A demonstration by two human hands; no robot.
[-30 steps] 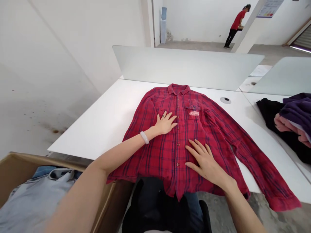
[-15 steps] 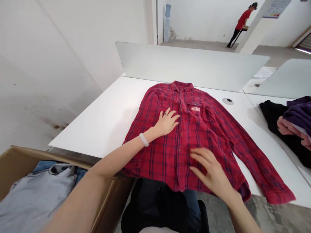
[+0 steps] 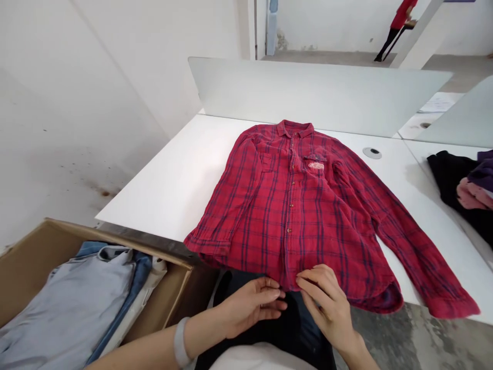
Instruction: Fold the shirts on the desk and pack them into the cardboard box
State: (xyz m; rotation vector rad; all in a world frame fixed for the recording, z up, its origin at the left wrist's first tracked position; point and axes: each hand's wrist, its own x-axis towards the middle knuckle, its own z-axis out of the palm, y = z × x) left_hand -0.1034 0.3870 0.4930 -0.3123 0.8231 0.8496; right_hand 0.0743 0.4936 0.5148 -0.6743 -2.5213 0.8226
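A red and navy plaid button-up shirt (image 3: 265, 205) lies front up on the white table, its collar at the far side and its bottom hem hanging over the near edge. At the middle of that hem, my right hand (image 3: 327, 306) pinches the cloth beside the button placket. My left hand (image 3: 252, 303), with a pale band on the wrist, is just left of it, palm turned inward. Its fingers are stretched and slightly apart, the tips at the hem's edge. One sleeve lies folded along the shirt's left side; the other stretches out to the right.
An open cardboard box (image 3: 185, 270) with folded grey and blue clothes (image 3: 77, 293) stands at the lower left. Dark, purple and pink clothes (image 3: 458, 180) lie at the right. A frosted partition (image 3: 319, 95) lines the table's (image 3: 169, 169) far edge. A person in red (image 3: 402, 15) stands far behind.
My left hand has left the shirt's chest and come down to the bottom hem. My right hand has moved down to the hem and closed on it. The view has tilted down slightly.
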